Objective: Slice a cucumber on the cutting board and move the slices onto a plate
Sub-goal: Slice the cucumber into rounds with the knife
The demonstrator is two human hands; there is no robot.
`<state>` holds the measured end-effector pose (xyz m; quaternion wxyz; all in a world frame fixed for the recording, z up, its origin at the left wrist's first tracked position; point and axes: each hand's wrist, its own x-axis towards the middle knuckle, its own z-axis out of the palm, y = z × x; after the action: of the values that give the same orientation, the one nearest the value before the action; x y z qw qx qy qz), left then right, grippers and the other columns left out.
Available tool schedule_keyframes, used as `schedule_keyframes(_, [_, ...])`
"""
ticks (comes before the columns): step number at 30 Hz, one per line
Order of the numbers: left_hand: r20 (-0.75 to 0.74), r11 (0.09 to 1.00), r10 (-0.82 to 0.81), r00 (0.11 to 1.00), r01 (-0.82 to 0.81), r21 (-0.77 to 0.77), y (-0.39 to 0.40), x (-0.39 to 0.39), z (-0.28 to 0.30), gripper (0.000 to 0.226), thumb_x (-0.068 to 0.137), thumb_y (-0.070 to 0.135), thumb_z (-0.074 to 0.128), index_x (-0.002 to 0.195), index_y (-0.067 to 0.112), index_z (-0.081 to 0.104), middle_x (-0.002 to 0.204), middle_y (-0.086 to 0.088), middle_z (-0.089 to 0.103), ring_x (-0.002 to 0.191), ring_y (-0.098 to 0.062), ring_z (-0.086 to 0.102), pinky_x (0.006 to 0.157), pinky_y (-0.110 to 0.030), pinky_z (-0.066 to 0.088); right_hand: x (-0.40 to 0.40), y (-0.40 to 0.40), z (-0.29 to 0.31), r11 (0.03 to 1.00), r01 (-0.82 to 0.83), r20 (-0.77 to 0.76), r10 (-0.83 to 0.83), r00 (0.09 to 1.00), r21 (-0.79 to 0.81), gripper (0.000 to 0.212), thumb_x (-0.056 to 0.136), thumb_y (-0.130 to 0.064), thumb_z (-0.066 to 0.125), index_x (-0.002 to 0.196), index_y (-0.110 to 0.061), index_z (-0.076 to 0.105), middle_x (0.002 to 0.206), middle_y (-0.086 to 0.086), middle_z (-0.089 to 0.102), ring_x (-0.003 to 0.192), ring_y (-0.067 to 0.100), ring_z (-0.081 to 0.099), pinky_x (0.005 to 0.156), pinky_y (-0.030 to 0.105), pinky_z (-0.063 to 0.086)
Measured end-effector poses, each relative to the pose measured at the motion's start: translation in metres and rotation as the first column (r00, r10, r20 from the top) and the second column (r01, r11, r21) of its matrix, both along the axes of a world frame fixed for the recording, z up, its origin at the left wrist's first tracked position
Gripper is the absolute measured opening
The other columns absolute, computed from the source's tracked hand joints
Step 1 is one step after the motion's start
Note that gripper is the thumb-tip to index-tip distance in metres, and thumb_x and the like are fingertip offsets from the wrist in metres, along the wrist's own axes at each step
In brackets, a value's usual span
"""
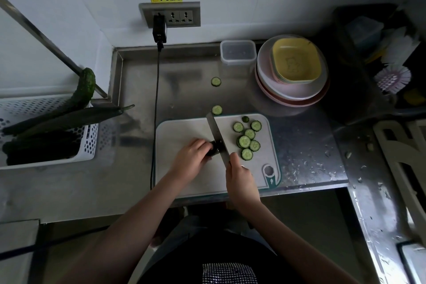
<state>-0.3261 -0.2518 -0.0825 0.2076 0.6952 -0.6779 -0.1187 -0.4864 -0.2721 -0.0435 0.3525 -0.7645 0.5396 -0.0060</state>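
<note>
white basket (91,143) far left of the hands holds whole cucumbers | stacked plates (292,90) beyond the grip, yellow dish on top | cutting board (184,129) bare left of left hand (191,159), which is curled on the cucumber stub (213,148) | right hand (239,180) grips knife (215,136), blade against stub | slices (247,139) just right of blade; two slices on the counter (184,85) beyond the board

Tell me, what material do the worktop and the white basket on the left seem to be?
The grey shiny worktop looks like stainless steel: it reflects blurred light and has a folded metal rim. The white perforated basket holding dark cucumbers seems moulded plastic, judging by its regular holes and matt surface.
</note>
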Motion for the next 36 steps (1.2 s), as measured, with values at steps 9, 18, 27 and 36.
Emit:
schedule_keyframes(9, [0.004, 1.0, 0.0, 1.0, 0.0, 0.009, -0.001, 0.0, 0.004, 0.035, 0.058, 0.008, 0.086, 0.087, 0.006, 0.066, 0.087, -0.007, 0.065, 0.083, -0.028, 0.063, 0.059, -0.031, 0.052, 0.002, 0.001, -0.002, 0.999, -0.029, -0.015, 0.028, 0.999, -0.033, 0.006, 0.101, -0.018, 0.031, 0.103, -0.013, 0.033, 0.072, 0.014, 0.057, 0.066, 0.036, 0.059, 0.056, 0.046, 0.049])
schedule_keyframes(18, [-0.023, 1.0, -0.001, 1.0, 0.002, 0.02, -0.003, 0.003, 0.0, 0.035, 0.06, 0.005, 0.084, 0.09, 0.003, 0.065, 0.088, -0.01, 0.065, 0.084, -0.031, 0.063, 0.062, -0.034, 0.054, 0.007, 0.0, -0.007, 0.999, -0.043, -0.067, 0.042, 0.997, -0.014, 0.009, 0.101, -0.018, 0.029, 0.107, -0.013, 0.033, 0.079, 0.017, 0.061, 0.071, 0.036, 0.061, 0.057, 0.043, 0.048])
schedule_keyframes(27, [-0.039, 1.0, 0.007, 0.999, -0.007, 0.004, -0.004, 0.004, -0.002, 0.038, 0.057, -0.001, 0.083, 0.09, 0.007, 0.065, 0.087, -0.007, 0.064, 0.083, -0.025, 0.059, 0.061, -0.031, 0.053, 0.012, -0.002, -0.017, 0.997, -0.065, -0.157, 0.07, 0.985, 0.038, 0.016, 0.1, -0.017, 0.029, 0.115, -0.013, 0.033, 0.092, 0.019, 0.064, 0.083, 0.037, 0.063, 0.067, 0.044, 0.048])
schedule_keyframes(36, [-0.034, 1.0, 0.009, 0.999, -0.008, 0.021, -0.003, 0.005, -0.002, 0.034, 0.061, 0.001, 0.081, 0.091, 0.007, 0.065, 0.087, -0.007, 0.064, 0.083, -0.026, 0.061, 0.06, -0.032, 0.053, 0.014, -0.005, -0.02, 0.995, -0.096, -0.213, 0.102, 0.972, 0.036, 0.024, 0.099, -0.011, 0.031, 0.123, -0.015, 0.03, 0.099, 0.019, 0.064, 0.088, 0.036, 0.063, 0.07, 0.043, 0.049])
